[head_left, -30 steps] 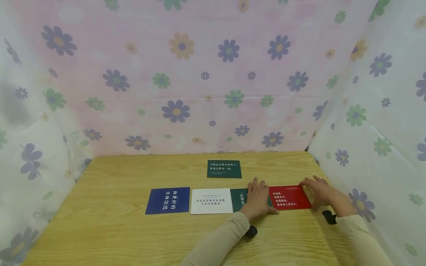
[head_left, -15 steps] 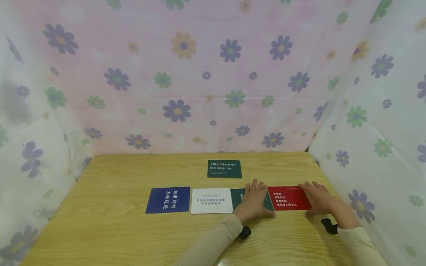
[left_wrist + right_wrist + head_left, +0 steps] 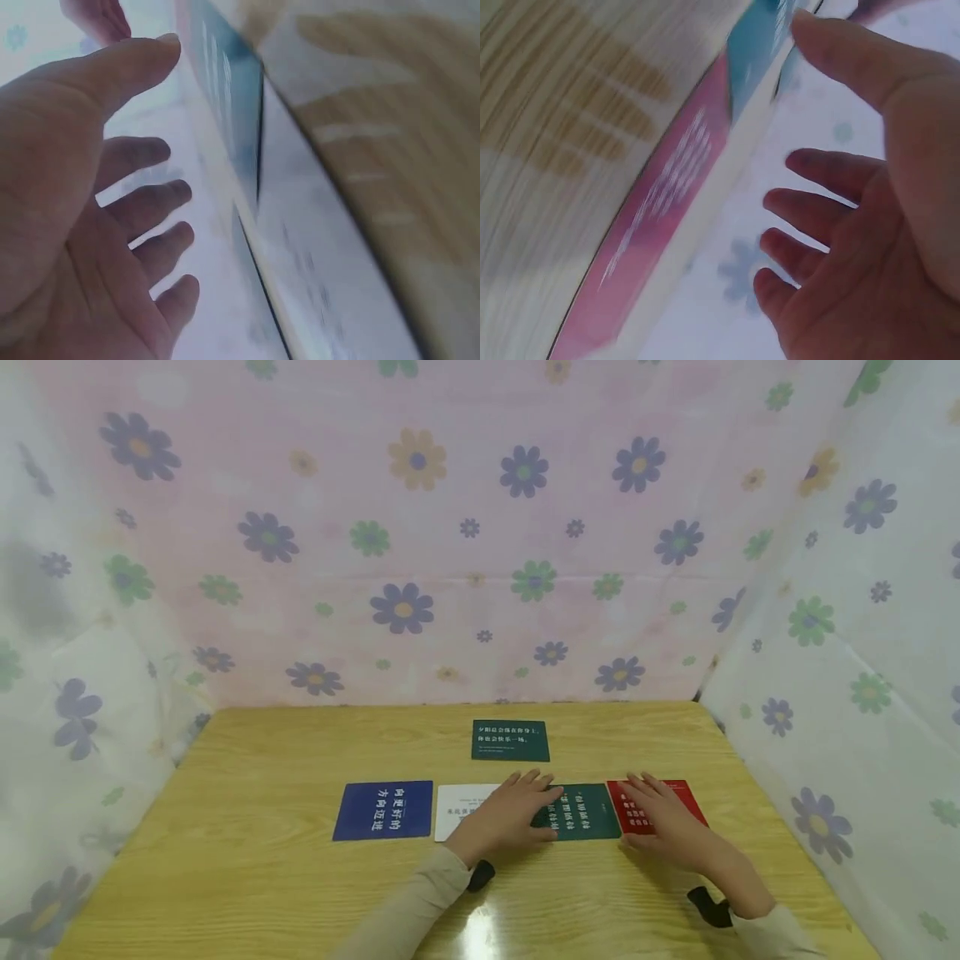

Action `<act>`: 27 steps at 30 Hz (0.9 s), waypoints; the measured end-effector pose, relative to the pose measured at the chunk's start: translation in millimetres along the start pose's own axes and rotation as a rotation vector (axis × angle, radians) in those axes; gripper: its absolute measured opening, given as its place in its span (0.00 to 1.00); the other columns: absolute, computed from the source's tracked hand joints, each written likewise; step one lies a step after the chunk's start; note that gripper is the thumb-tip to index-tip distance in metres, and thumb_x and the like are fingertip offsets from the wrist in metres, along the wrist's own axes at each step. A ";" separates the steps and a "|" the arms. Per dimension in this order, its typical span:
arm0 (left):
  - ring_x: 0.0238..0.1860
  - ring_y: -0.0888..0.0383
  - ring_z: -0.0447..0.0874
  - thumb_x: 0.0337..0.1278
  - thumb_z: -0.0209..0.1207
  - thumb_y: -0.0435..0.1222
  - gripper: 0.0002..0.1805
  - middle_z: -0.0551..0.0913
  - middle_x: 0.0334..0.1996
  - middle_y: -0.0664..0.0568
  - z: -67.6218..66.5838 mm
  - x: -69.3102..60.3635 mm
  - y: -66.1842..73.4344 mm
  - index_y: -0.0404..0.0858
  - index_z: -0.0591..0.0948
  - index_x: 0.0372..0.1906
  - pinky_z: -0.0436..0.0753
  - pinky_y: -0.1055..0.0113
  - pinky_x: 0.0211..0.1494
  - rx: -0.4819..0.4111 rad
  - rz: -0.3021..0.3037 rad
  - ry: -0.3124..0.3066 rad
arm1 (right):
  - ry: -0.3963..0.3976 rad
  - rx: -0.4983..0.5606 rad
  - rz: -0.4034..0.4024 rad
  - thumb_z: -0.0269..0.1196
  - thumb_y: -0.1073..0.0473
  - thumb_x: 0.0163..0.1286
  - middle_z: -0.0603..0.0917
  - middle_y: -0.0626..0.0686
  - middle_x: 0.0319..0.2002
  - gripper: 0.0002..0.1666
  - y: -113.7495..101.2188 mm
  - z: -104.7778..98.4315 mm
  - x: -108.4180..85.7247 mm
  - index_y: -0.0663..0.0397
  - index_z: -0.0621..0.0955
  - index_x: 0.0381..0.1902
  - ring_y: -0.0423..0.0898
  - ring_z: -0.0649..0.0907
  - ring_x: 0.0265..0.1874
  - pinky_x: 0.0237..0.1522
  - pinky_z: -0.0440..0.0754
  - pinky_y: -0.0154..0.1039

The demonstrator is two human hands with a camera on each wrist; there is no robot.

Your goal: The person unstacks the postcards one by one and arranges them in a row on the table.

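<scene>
In the head view a row of cards lies on the wooden table: a blue card (image 3: pixel 383 811), a white card (image 3: pixel 452 810), a green card (image 3: pixel 592 814) and a red card (image 3: pixel 686 797). My left hand (image 3: pixel 502 818), fingers spread, hovers over the white card and the green card's left end. In the left wrist view a gap shows between its fingers (image 3: pixel 146 202) and the cards. My right hand (image 3: pixel 671 827) is above the red card, hiding part of it. Its fingers (image 3: pixel 802 199) are extended and hold nothing in the right wrist view.
A second dark green card (image 3: pixel 510 741) with white writing lies behind the row. The wooden table (image 3: pixel 247 893) ends at a flower-printed curtain (image 3: pixel 330 527) behind and at both sides. A black strap end (image 3: pixel 480 877) hangs below the left wrist.
Both hands have moved left: the left one from the green card toward the white card, the right one from the red card's right edge to above it. The cards stay in their row.
</scene>
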State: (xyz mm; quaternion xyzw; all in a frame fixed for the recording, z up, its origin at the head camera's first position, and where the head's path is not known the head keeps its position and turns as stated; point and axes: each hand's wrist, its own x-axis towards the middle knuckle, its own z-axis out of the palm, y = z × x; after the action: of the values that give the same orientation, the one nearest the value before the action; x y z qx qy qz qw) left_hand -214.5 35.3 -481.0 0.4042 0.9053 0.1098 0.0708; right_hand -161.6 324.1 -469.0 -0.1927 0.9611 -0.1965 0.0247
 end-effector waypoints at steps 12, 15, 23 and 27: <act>0.79 0.37 0.55 0.73 0.59 0.41 0.32 0.63 0.77 0.38 -28.1 -24.1 -81.1 0.35 0.68 0.75 0.56 0.37 0.78 -0.184 0.022 0.141 | -0.085 0.139 -0.127 0.61 0.38 0.73 0.49 0.62 0.82 0.52 -42.0 -0.6 63.9 0.56 0.54 0.82 0.67 0.46 0.80 0.73 0.51 0.75; 0.78 0.33 0.53 0.72 0.59 0.39 0.32 0.63 0.76 0.35 -30.9 -24.7 -103.8 0.32 0.67 0.75 0.56 0.35 0.78 -0.262 -0.013 0.161 | -0.106 0.156 -0.125 0.60 0.37 0.74 0.48 0.61 0.82 0.52 -44.0 -1.4 84.5 0.55 0.52 0.82 0.66 0.45 0.80 0.73 0.49 0.75; 0.79 0.30 0.45 0.72 0.59 0.40 0.36 0.57 0.78 0.32 -35.8 -21.1 -151.2 0.28 0.61 0.77 0.51 0.37 0.80 -0.372 -0.117 0.111 | -0.165 0.180 -0.051 0.63 0.43 0.72 0.49 0.69 0.80 0.53 -31.6 5.4 138.2 0.65 0.52 0.80 0.71 0.45 0.79 0.74 0.49 0.74; 0.82 0.36 0.39 0.73 0.58 0.45 0.39 0.51 0.81 0.37 -33.7 -15.4 -166.0 0.35 0.58 0.80 0.46 0.41 0.82 -0.388 -0.205 0.052 | -0.188 0.109 -0.011 0.66 0.43 0.70 0.52 0.73 0.78 0.56 -23.4 9.3 159.9 0.69 0.53 0.79 0.73 0.50 0.77 0.75 0.51 0.71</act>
State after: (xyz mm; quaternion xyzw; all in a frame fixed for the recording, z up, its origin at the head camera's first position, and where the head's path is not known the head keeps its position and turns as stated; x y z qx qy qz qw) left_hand -330.5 -88.7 -490.3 0.2859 0.9051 0.2846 0.1345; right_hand -299.8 240.0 -464.0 -0.2138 0.9413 -0.2299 0.1242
